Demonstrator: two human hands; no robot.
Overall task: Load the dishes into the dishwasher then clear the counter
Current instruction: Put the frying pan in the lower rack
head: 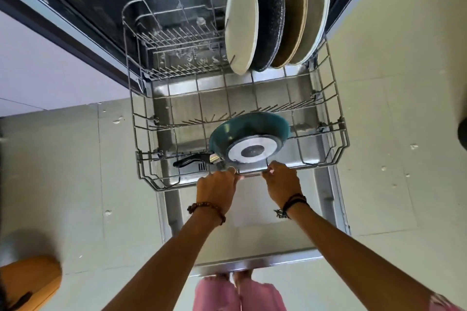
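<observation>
Two bare forearms come up from the bottom of the frame, without sleeves. The left hand (216, 190) has a bracelet of round brown beads (207, 207) at its wrist. The right hand (282, 183) has dark cords (293, 203) wound round its wrist, with a knotted end hanging at the lower side. At bottom centre show pink trousers (240, 294) with frayed hems.

We see teal pan (249, 127), silver-white base, black handle (188, 160). Four plates: cream plate (241, 24), black speckled plate (270, 19), tan plate (293, 15), off-white plate (314, 7). Grey wire rack (141, 118). Our wrists: brown bead bracelet (207, 207), black cord band (293, 203). Pink trousers (240, 295). Pale tiled floor (75, 171).
</observation>
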